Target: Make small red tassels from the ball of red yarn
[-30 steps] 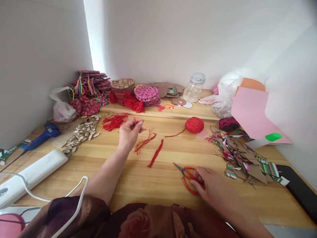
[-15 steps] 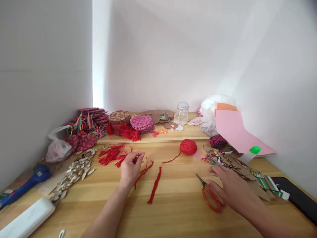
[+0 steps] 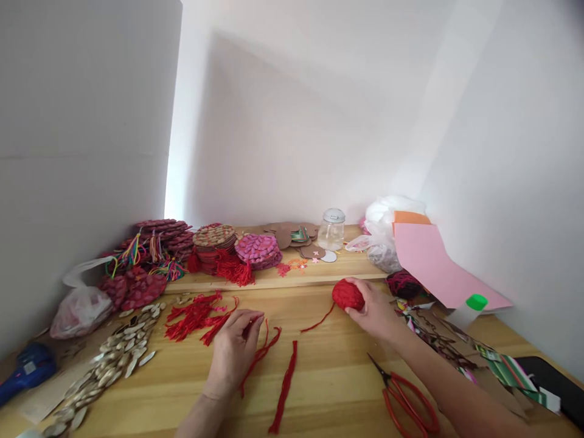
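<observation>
The wooden surface [image 3: 333, 377] bears red tassels [image 3: 194, 317], a red yarn ball [image 3: 347, 295], orange-handled scissors [image 3: 406, 398] and pale seeds [image 3: 116, 359].

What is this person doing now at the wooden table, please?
The person's right hand has its grip on a ball of red yarn, whose loose end trails on the wooden table. The left hand is half closed near some loose red strands; whether it holds anything is hard to tell. Orange-handled scissors lie by the right forearm, and a red bundle of yarn lies between the hands.
</observation>
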Tool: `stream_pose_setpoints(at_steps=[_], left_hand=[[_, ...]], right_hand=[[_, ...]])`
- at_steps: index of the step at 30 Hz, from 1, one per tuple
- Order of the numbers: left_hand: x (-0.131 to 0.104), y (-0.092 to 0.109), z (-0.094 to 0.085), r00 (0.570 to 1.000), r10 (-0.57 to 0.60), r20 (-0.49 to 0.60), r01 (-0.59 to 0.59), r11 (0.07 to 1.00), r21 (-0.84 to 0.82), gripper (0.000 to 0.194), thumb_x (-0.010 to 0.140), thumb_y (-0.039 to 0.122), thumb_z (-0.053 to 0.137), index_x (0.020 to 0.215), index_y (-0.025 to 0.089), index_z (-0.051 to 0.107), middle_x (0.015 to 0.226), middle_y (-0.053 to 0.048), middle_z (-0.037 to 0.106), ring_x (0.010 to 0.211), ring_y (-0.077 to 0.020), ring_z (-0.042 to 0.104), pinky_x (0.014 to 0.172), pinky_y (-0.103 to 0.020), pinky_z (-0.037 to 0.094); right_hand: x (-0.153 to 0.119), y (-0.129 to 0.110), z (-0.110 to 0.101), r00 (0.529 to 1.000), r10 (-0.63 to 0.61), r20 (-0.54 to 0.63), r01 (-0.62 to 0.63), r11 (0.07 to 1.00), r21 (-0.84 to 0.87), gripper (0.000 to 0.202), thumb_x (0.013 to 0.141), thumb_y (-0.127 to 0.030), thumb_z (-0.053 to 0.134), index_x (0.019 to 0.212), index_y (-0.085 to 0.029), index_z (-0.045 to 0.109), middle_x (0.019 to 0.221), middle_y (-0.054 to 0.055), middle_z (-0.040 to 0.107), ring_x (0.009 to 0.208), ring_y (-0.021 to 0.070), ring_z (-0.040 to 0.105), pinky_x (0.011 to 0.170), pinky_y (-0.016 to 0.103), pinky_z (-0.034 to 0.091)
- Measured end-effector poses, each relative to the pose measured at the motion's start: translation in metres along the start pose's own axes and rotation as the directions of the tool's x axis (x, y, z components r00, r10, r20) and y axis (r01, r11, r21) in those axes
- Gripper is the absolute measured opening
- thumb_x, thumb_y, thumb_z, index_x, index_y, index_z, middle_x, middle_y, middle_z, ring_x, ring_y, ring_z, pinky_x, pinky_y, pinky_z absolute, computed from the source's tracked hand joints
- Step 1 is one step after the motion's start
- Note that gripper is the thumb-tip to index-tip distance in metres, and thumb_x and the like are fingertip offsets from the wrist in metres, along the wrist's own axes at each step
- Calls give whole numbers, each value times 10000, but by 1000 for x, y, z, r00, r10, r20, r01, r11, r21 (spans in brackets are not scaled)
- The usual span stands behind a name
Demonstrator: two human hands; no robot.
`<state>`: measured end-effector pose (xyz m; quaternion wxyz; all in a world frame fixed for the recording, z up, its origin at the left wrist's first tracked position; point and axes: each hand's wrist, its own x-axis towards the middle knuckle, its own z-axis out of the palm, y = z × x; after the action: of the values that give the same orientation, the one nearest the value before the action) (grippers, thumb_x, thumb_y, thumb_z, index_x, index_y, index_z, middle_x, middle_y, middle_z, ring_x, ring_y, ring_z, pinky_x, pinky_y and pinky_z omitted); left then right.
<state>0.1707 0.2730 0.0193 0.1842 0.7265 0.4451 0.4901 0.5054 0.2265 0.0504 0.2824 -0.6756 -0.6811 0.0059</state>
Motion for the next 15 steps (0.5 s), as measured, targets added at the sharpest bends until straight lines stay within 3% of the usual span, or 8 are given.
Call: stream_pose_setpoints(at_steps=[4, 6, 9, 12, 14, 15], left_hand=[[2, 3, -7, 996, -67, 52, 61, 993, 105, 184, 853, 331, 562, 855, 233, 717, 845, -54, 705, 711, -199, 640, 672, -301, 499], [5, 2, -12, 992, -109, 65, 95, 977, 189, 169, 817, 333, 601, 790, 213, 716, 717, -45, 683, 620, -185, 600, 613, -281, 451], [9, -3, -16, 980, -194, 36, 181, 958, 221, 188, 799, 349, 618, 729, 195, 701, 629, -25, 643, 558, -159, 550, 579, -258, 400], [12, -8, -15, 968, -250, -38, 252, 957, 142, 239, 826, 380, 589, 725, 185, 684, 589, 0, 602, 542, -139, 519, 569, -244, 385], [12, -9, -13, 961, -261, -90, 268, 961, 66, 246, 835, 388, 584, 755, 178, 682, 618, 2, 600, 559, -130, 522, 581, -237, 396], [12, -9, -12, 959, -261, -109, 266, 963, 33, 246, 837, 390, 585, 773, 173, 682, 640, 0, 604, 568, -127, 525, 587, -234, 403]], right_hand=[[2, 13, -1, 995, 21, -93, -33, 991, -128, 537, 780, -260, 588, 1298, -155, 492, 1223, 164, 561, 1136, 299, 537, 983, 453, 426], [4, 19, -3, 992, 77, -98, -95, 977, -193, 570, 780, -341, 609, 1297, -126, 500, 1152, 188, 578, 1100, 330, 543, 931, 453, 452], [6, 20, -5, 994, 79, -76, -98, 953, -286, 651, 800, -393, 605, 1369, -126, 437, 1222, 219, 540, 1155, 361, 505, 914, 451, 439], [7, 3, -9, 997, 54, -46, -68, 914, -401, 728, 805, -426, 609, 1404, -75, 392, 1308, 277, 470, 1174, 410, 465, 900, 492, 399], [6, -22, -11, 997, -46, -66, 17, 920, -392, 670, 835, -435, 589, 1385, -90, 427, 1350, 263, 455, 1192, 398, 440, 933, 499, 359], [6, -38, -10, 991, -127, -35, 107, 933, -343, 581, 849, -421, 584, 1332, -112, 490, 1295, 231, 520, 1171, 371, 454, 953, 490, 344]])
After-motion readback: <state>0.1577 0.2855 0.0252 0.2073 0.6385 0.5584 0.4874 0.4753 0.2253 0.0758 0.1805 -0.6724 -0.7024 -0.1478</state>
